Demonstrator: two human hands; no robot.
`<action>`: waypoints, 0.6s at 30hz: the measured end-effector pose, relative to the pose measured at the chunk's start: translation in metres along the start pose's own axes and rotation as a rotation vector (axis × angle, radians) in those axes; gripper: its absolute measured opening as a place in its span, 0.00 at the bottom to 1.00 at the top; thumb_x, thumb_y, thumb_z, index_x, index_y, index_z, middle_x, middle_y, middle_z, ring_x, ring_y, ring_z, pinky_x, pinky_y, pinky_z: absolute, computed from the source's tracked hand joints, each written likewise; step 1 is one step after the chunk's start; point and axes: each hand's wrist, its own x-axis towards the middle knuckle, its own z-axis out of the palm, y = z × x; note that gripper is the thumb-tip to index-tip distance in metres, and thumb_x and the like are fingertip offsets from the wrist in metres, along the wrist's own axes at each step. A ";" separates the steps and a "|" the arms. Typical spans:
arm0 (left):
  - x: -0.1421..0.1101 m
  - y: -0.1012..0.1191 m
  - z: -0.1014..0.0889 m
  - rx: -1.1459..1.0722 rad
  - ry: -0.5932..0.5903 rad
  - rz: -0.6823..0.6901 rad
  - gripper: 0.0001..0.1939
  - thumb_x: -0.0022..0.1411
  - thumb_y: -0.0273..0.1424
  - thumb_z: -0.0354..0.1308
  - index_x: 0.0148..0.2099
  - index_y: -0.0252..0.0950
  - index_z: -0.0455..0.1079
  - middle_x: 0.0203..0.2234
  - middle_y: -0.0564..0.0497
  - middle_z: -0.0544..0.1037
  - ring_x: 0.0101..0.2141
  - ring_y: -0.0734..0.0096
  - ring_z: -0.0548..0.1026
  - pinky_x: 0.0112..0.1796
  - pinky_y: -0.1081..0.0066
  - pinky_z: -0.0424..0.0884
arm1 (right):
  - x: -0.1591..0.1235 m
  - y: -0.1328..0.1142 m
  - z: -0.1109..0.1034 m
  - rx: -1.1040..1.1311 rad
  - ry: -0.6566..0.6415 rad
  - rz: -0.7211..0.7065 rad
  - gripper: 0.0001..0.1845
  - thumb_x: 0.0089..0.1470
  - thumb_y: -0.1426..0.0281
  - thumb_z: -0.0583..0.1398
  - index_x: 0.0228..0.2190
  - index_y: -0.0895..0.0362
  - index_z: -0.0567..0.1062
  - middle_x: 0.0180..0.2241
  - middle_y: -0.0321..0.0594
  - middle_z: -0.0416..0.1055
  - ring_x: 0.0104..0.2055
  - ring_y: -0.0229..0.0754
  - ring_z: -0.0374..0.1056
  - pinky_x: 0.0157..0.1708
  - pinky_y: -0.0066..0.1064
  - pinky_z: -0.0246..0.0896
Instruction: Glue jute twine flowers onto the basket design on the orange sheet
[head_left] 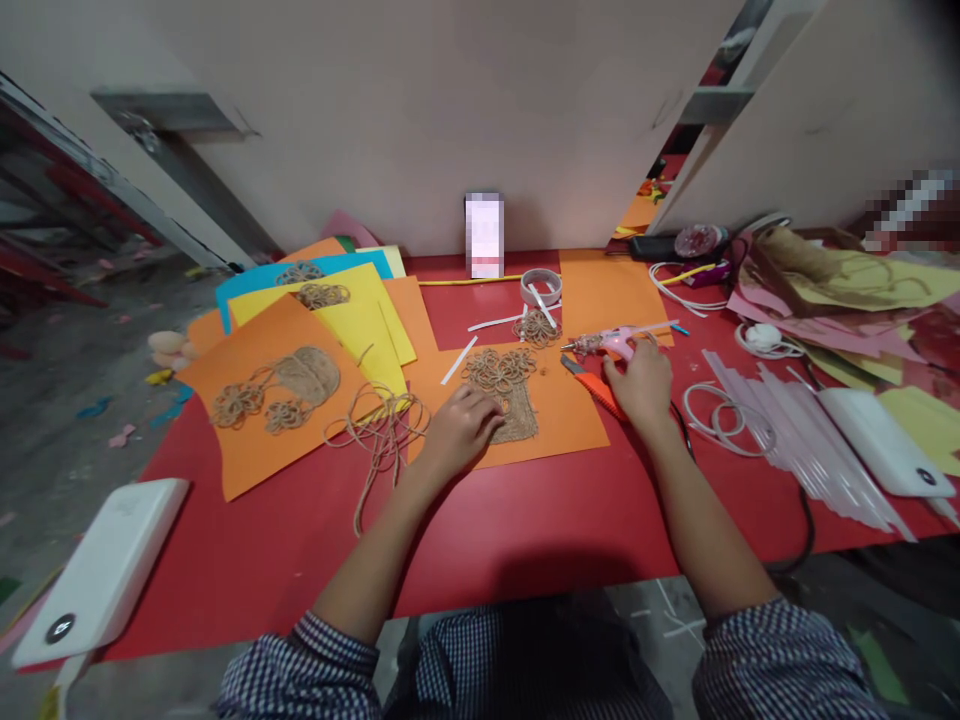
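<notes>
My left hand (463, 425) rests at the left edge of a jute twine piece (517, 418), fingers curled together and fingertips against it. Coiled twine flowers (499, 370) top that piece, on an orange sheet (574, 425). My right hand (643, 380) is closed around the handle of a pink hot glue gun (616, 343), whose nozzle points left. Just below the gun lies an orange utility knife (596, 388). Another twine flower (538, 327) sits behind, near a tape roll (541, 287). Loose jute twine (382, 420) lies left of my left hand.
A finished-looking twine design (307, 380) lies on paper at left. White power banks (105, 570) stand at both sides. Clear glue sticks (814, 445), coiled cables (724, 420) and a twine spool (791, 255) are at right. A phone (485, 235) leans on the wall.
</notes>
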 end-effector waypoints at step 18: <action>-0.001 -0.001 0.007 0.122 0.031 0.026 0.11 0.70 0.35 0.53 0.40 0.36 0.75 0.33 0.46 0.77 0.39 0.62 0.69 0.40 0.64 0.68 | -0.059 -0.092 0.006 0.230 -0.288 -0.795 0.16 0.66 0.64 0.53 0.47 0.47 0.78 0.45 0.45 0.67 0.45 0.46 0.58 0.38 0.35 0.51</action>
